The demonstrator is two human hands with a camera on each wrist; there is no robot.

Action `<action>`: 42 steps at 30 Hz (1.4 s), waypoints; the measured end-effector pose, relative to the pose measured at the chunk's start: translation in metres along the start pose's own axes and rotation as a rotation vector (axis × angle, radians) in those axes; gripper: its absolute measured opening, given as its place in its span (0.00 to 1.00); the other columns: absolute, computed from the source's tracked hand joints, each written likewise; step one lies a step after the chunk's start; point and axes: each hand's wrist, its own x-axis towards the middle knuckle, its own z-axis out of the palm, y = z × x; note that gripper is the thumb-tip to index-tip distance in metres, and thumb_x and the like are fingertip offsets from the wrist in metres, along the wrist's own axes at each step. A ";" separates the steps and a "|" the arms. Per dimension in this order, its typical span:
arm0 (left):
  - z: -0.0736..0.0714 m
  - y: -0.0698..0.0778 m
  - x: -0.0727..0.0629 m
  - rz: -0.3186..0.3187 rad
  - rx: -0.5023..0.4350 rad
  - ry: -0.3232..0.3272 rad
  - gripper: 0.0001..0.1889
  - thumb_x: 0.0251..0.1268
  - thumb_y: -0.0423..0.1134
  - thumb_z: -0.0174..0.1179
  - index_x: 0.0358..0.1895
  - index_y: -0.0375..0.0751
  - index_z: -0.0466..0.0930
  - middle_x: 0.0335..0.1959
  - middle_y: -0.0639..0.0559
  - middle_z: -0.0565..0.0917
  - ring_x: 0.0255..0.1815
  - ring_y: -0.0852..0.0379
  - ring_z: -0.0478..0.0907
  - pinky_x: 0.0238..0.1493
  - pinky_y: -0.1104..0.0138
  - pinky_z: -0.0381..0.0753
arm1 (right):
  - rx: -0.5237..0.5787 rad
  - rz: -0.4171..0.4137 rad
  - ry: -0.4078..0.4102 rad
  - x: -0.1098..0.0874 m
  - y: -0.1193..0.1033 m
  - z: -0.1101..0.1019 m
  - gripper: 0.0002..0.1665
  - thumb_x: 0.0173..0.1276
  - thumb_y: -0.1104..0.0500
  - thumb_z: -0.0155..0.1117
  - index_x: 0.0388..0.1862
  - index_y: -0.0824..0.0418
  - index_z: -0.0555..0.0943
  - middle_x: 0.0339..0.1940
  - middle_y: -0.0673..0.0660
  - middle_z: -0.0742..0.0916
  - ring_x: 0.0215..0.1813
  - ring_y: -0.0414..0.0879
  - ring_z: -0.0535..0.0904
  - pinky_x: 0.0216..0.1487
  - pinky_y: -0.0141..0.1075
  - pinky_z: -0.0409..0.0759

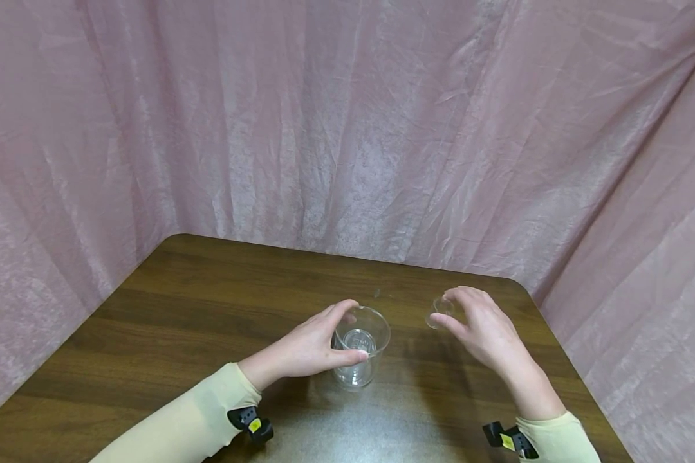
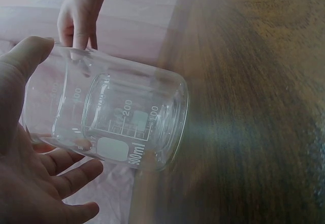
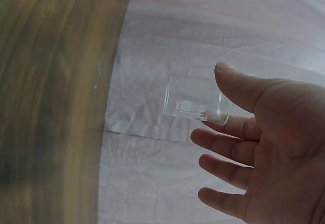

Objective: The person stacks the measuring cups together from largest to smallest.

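Observation:
My left hand [image 1: 309, 344] grips a large clear glass beaker [image 2: 119, 150] near its rim, thumb on one side and fingers on the other. White print on its wall reads 500ml. A smaller glass vessel [image 1: 359, 341] shows through the wall, nested inside the beaker. Off to the right, my right hand [image 1: 489, 328] pinches a small clear beaker [image 3: 190, 99] by its rim between thumb and index finger. The other fingers of that hand are spread apart in the right wrist view. The small beaker has a white label patch and scale marks.
Both hands are over a brown wooden table [image 1: 208, 289] with rounded far corners. Pink curtains [image 1: 347, 128] hang behind it and along its sides. A black strap device [image 1: 251, 424] sits on the left wrist, another [image 1: 509, 440] on the right.

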 end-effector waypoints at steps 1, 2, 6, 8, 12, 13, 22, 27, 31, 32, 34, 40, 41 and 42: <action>0.000 0.000 0.000 0.000 0.001 0.001 0.50 0.67 0.67 0.73 0.83 0.46 0.64 0.68 0.49 0.84 0.73 0.44 0.78 0.70 0.43 0.77 | 0.002 0.000 0.001 0.000 -0.001 0.000 0.28 0.77 0.43 0.76 0.63 0.61 0.85 0.69 0.64 0.85 0.75 0.66 0.75 0.69 0.67 0.74; 0.000 0.000 0.000 0.000 0.001 0.001 0.50 0.67 0.67 0.73 0.83 0.45 0.64 0.68 0.49 0.84 0.73 0.44 0.78 0.70 0.43 0.77 | 0.005 -0.001 0.001 0.000 -0.002 0.000 0.27 0.77 0.44 0.76 0.62 0.61 0.85 0.69 0.64 0.85 0.75 0.66 0.74 0.69 0.67 0.74; 0.000 -0.001 0.000 0.000 0.004 0.001 0.50 0.67 0.67 0.73 0.83 0.45 0.64 0.68 0.49 0.84 0.73 0.44 0.78 0.70 0.43 0.77 | 0.014 0.004 -0.005 0.001 -0.005 -0.001 0.25 0.76 0.44 0.77 0.61 0.59 0.86 0.70 0.62 0.85 0.77 0.65 0.73 0.70 0.66 0.74; 0.000 -0.001 0.000 0.001 0.004 -0.001 0.50 0.67 0.67 0.73 0.83 0.45 0.63 0.68 0.49 0.84 0.73 0.44 0.78 0.70 0.43 0.77 | 0.018 0.004 -0.006 0.001 -0.007 -0.001 0.24 0.75 0.44 0.78 0.60 0.57 0.86 0.70 0.62 0.85 0.77 0.64 0.73 0.70 0.67 0.74; 0.000 -0.001 0.000 0.003 0.004 -0.002 0.50 0.68 0.67 0.73 0.83 0.45 0.64 0.68 0.48 0.84 0.73 0.44 0.79 0.70 0.43 0.77 | 0.031 -0.003 -0.002 0.002 -0.011 0.000 0.24 0.75 0.43 0.78 0.59 0.56 0.86 0.70 0.61 0.85 0.78 0.63 0.73 0.70 0.67 0.74; 0.000 -0.001 0.000 0.004 0.004 -0.002 0.50 0.68 0.67 0.73 0.83 0.45 0.64 0.68 0.48 0.84 0.73 0.44 0.79 0.70 0.43 0.77 | 0.035 -0.005 -0.002 0.002 -0.012 -0.001 0.23 0.75 0.43 0.78 0.58 0.56 0.86 0.70 0.61 0.85 0.78 0.63 0.73 0.70 0.67 0.74; -0.001 0.000 0.000 0.001 0.003 -0.006 0.50 0.68 0.67 0.73 0.84 0.44 0.63 0.68 0.49 0.84 0.73 0.45 0.78 0.70 0.43 0.77 | 0.067 -0.008 -0.003 0.005 -0.023 0.000 0.23 0.74 0.41 0.78 0.56 0.54 0.87 0.69 0.58 0.86 0.79 0.60 0.72 0.71 0.65 0.73; -0.001 0.000 0.000 -0.002 0.001 -0.005 0.50 0.68 0.67 0.73 0.84 0.44 0.63 0.68 0.49 0.84 0.73 0.45 0.78 0.69 0.43 0.77 | 0.077 -0.011 0.001 0.007 -0.029 0.001 0.24 0.73 0.40 0.78 0.56 0.54 0.88 0.70 0.58 0.85 0.79 0.61 0.72 0.72 0.65 0.73; 0.000 0.000 0.000 -0.008 -0.005 -0.007 0.50 0.68 0.67 0.73 0.84 0.45 0.63 0.68 0.48 0.84 0.72 0.45 0.79 0.69 0.43 0.78 | 0.089 -0.009 0.004 0.008 -0.033 0.001 0.24 0.73 0.39 0.78 0.56 0.53 0.88 0.71 0.58 0.86 0.80 0.60 0.71 0.73 0.65 0.72; 0.000 0.000 0.000 -0.009 -0.006 -0.008 0.50 0.68 0.67 0.73 0.84 0.46 0.63 0.68 0.48 0.84 0.73 0.45 0.79 0.69 0.43 0.78 | 0.092 -0.010 0.004 0.008 -0.034 0.000 0.24 0.73 0.39 0.78 0.55 0.53 0.88 0.71 0.58 0.86 0.80 0.60 0.71 0.73 0.65 0.72; 0.000 0.000 0.000 -0.011 -0.009 -0.010 0.50 0.68 0.67 0.73 0.84 0.46 0.63 0.69 0.48 0.84 0.73 0.45 0.78 0.69 0.43 0.78 | 0.096 -0.009 0.000 0.009 -0.036 0.000 0.23 0.73 0.39 0.79 0.55 0.53 0.88 0.71 0.58 0.85 0.80 0.60 0.71 0.73 0.65 0.72; 0.000 0.000 0.001 -0.010 -0.004 -0.013 0.50 0.68 0.67 0.73 0.84 0.47 0.63 0.69 0.49 0.84 0.73 0.46 0.78 0.70 0.44 0.77 | 0.099 -0.009 -0.007 0.010 -0.041 0.000 0.22 0.73 0.40 0.79 0.56 0.52 0.88 0.73 0.58 0.84 0.81 0.59 0.70 0.73 0.65 0.72; 0.000 -0.001 0.001 -0.007 -0.003 -0.011 0.50 0.68 0.67 0.73 0.84 0.47 0.63 0.69 0.49 0.84 0.73 0.46 0.79 0.69 0.44 0.78 | 0.101 -0.009 -0.007 0.010 -0.042 0.000 0.22 0.73 0.41 0.79 0.56 0.53 0.88 0.73 0.58 0.84 0.81 0.59 0.70 0.73 0.65 0.72; 0.000 -0.001 0.001 -0.008 -0.002 -0.012 0.50 0.68 0.67 0.73 0.84 0.47 0.63 0.69 0.49 0.84 0.73 0.46 0.78 0.69 0.44 0.78 | 0.102 -0.008 -0.008 0.010 -0.042 0.000 0.22 0.73 0.42 0.80 0.56 0.53 0.88 0.73 0.58 0.84 0.82 0.59 0.70 0.74 0.65 0.71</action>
